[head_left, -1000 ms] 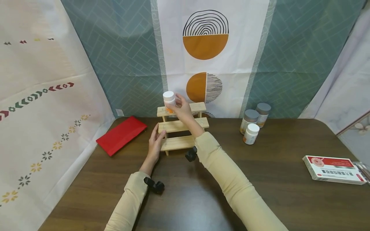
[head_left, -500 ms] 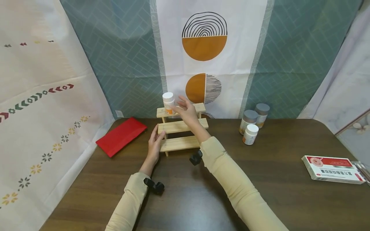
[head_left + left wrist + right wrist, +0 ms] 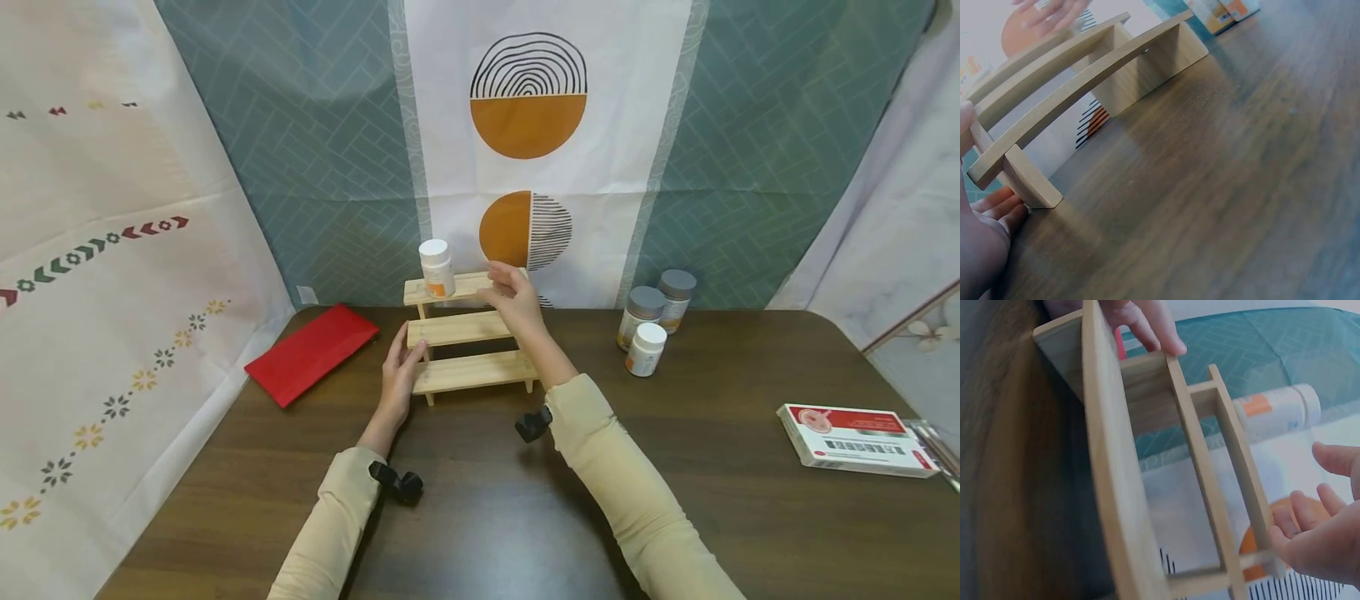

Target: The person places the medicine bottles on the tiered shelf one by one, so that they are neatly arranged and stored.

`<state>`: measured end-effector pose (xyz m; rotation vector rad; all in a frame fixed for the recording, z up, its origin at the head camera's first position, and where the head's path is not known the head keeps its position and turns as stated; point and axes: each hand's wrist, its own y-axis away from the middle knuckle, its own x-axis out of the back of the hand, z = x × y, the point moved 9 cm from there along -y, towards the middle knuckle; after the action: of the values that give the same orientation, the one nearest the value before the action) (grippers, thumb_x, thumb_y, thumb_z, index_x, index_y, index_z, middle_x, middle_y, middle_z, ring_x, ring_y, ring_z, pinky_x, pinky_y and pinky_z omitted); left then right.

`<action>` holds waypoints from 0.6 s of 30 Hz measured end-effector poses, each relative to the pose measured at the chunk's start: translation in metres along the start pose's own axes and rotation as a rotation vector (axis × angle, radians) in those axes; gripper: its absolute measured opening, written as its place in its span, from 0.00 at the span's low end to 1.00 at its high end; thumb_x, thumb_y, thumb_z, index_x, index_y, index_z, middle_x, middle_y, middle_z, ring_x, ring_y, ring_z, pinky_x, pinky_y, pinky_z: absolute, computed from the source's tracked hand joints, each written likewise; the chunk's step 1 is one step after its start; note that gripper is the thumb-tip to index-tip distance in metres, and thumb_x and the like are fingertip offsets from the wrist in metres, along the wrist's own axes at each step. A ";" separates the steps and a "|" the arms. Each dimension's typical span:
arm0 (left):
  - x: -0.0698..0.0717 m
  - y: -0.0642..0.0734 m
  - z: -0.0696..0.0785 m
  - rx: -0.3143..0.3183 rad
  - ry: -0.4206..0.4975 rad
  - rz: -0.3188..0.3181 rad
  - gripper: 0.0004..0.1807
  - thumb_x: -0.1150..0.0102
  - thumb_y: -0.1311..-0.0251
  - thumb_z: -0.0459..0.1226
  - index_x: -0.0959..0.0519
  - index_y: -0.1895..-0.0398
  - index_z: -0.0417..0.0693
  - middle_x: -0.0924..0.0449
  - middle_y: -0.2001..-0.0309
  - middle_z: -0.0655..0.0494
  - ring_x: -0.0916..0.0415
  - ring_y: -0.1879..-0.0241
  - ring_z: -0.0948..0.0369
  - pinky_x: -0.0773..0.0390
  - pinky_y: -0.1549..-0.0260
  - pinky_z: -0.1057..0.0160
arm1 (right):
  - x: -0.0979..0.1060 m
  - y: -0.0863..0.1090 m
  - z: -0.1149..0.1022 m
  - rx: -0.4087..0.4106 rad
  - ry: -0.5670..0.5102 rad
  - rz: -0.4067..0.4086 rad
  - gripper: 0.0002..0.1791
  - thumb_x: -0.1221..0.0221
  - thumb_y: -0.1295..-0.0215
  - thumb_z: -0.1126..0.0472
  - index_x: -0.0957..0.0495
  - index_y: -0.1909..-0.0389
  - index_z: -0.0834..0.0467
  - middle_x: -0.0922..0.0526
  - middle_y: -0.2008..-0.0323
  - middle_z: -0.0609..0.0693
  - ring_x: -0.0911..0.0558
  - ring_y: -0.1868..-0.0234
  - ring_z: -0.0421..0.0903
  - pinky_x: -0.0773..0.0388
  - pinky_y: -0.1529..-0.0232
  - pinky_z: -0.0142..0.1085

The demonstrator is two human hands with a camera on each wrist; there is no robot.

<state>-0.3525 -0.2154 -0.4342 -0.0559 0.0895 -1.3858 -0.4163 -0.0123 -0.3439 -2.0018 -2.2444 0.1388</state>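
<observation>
A three-tier wooden display stand (image 3: 465,328) stands on the table. On the left end of its top tier, a white pill bottle (image 3: 437,268) with an orange patch sits upright. My left hand (image 3: 398,373) grips the stand's left end, thumb at the front; the left wrist view shows fingers (image 3: 1002,203) behind the side leg. My right hand (image 3: 517,302) is beside the top tier's right part, apart from the bottle and holding nothing. In the right wrist view its fingers (image 3: 1302,509) are spread and loosely bent, overlapping the top tier's end.
To the right stand two grey-capped bottles (image 3: 641,317) and a smaller white-capped bottle (image 3: 646,350). A red packet (image 3: 311,353) lies left of the stand. Far right is a red and white box (image 3: 855,440) with thin metal items (image 3: 933,450) beside it. A curtain (image 3: 337,167) hangs behind the table.
My right hand has let go of the white pill bottle and moved right, away from it. The bottle stays on the top tier. My left hand keeps its hold on the stand.
</observation>
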 end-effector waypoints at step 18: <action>0.003 -0.010 -0.018 -0.010 0.004 0.018 0.34 0.51 0.28 0.42 0.49 0.22 0.56 0.33 0.32 0.44 0.32 0.38 0.59 0.37 0.34 0.52 | 0.044 0.030 0.016 0.040 0.022 0.022 0.27 0.40 0.34 0.66 0.32 0.34 0.61 0.28 0.37 0.63 0.29 0.35 0.56 0.36 0.31 0.45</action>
<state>-0.3632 -0.2202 -0.4513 -0.0605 0.1006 -1.3673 -0.3943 0.0348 -0.3628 -1.9987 -2.1888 0.1613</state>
